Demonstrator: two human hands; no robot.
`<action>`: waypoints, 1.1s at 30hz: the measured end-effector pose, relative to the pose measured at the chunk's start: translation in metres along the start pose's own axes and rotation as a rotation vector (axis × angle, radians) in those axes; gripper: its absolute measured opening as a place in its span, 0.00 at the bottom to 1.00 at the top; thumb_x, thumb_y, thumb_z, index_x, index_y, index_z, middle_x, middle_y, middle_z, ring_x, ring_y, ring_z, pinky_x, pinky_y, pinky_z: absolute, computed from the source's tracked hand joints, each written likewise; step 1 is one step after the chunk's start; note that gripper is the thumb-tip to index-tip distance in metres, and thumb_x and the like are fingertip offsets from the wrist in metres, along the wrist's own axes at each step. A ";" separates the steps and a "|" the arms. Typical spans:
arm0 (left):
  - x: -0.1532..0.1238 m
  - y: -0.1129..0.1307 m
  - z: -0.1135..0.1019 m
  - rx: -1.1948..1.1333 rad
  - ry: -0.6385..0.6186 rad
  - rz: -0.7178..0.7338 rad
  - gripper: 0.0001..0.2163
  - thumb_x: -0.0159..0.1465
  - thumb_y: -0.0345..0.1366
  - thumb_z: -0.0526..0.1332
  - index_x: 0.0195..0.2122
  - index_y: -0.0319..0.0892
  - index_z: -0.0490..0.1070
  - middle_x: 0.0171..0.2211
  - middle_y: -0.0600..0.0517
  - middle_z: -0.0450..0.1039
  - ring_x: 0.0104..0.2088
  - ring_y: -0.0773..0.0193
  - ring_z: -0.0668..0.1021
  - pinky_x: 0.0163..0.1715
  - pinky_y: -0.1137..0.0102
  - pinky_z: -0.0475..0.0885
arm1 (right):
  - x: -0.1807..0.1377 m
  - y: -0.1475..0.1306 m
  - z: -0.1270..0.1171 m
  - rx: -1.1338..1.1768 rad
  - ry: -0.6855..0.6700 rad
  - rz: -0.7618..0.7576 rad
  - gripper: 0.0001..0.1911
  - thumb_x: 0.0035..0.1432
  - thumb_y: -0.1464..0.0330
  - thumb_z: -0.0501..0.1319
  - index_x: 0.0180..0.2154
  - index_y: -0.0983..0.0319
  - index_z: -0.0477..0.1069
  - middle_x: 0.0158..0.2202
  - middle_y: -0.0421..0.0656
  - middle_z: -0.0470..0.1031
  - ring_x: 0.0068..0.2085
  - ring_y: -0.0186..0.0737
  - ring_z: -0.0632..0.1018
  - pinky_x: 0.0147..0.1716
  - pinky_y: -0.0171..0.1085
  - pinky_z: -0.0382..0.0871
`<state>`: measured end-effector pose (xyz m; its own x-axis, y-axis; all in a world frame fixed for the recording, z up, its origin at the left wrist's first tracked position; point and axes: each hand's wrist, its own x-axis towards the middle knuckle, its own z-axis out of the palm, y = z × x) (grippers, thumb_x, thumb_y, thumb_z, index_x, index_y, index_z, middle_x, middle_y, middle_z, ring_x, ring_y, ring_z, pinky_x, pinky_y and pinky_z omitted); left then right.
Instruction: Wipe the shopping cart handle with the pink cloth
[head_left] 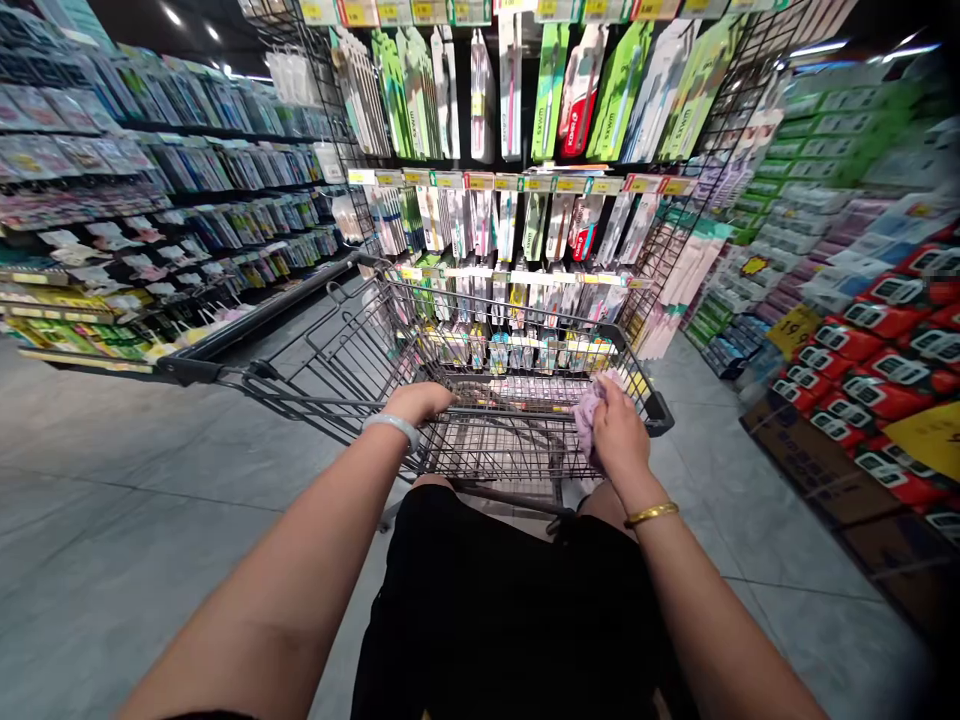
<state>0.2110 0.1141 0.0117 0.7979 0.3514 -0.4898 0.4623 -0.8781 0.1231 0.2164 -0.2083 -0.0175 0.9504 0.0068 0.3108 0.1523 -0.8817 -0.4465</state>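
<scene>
A dark metal shopping cart (322, 405) stands sideways in front of my legs, its handle (262, 315) off to the left. My left hand (420, 402), with a pale bangle at the wrist, is closed over the near top rim of the basket; its fingertips are partly hidden. In my right hand (622, 430) a crumpled light purple cloth (586, 415) is gripped, held against the right end of the same rim. A gold bracelet circles that wrist. Through the wire mesh the basket floor shows bare wires.
A wire rack of packaged toothbrushes (551, 90) faces me just beyond the cart. Shelves of hanging packets (217, 100) line the left. Stacked red packs (847, 345) on cardboard boxes (795, 450) stand at the right. Grey tiled floor (187, 480) lies around the cart.
</scene>
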 end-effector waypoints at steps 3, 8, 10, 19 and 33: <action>-0.001 0.003 -0.001 -0.002 -0.005 0.007 0.30 0.58 0.62 0.52 0.40 0.40 0.77 0.36 0.43 0.81 0.30 0.54 0.81 0.36 0.65 0.74 | -0.018 -0.031 0.011 0.008 -0.047 -0.132 0.18 0.66 0.68 0.51 0.50 0.55 0.75 0.52 0.50 0.69 0.48 0.50 0.70 0.44 0.44 0.68; -0.014 0.001 -0.003 0.065 0.152 -0.004 0.31 0.61 0.62 0.47 0.39 0.42 0.78 0.44 0.40 0.79 0.46 0.45 0.79 0.45 0.60 0.72 | -0.032 -0.057 0.020 0.230 -0.168 -0.459 0.18 0.65 0.70 0.51 0.51 0.54 0.74 0.57 0.45 0.68 0.55 0.48 0.68 0.51 0.46 0.68; -0.025 0.000 -0.001 0.075 0.251 0.006 0.33 0.63 0.62 0.42 0.44 0.44 0.77 0.49 0.40 0.77 0.51 0.43 0.77 0.48 0.56 0.70 | -0.024 -0.044 0.015 0.331 -0.146 -0.313 0.21 0.65 0.69 0.49 0.57 0.55 0.68 0.57 0.46 0.69 0.50 0.45 0.72 0.48 0.45 0.70; -0.073 0.101 0.047 -0.222 0.487 1.034 0.57 0.48 0.57 0.70 0.71 0.42 0.39 0.70 0.39 0.45 0.68 0.48 0.53 0.65 0.57 0.55 | -0.009 -0.049 0.007 1.212 -0.321 0.051 0.22 0.59 0.60 0.55 0.54 0.58 0.64 0.52 0.47 0.74 0.48 0.42 0.77 0.46 0.40 0.72; -0.069 0.192 0.067 -0.393 0.815 0.941 0.38 0.57 0.31 0.63 0.67 0.42 0.47 0.61 0.41 0.61 0.60 0.53 0.66 0.60 0.57 0.62 | 0.078 0.034 -0.035 -0.012 -0.281 -0.126 0.18 0.66 0.63 0.49 0.44 0.60 0.77 0.45 0.48 0.79 0.46 0.42 0.76 0.42 0.35 0.64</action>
<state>0.2183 -0.1007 0.0114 0.8152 -0.1263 0.5652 -0.4277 -0.7894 0.4404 0.2866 -0.2539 0.0212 0.9621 0.2455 0.1182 0.2725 -0.8711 -0.4086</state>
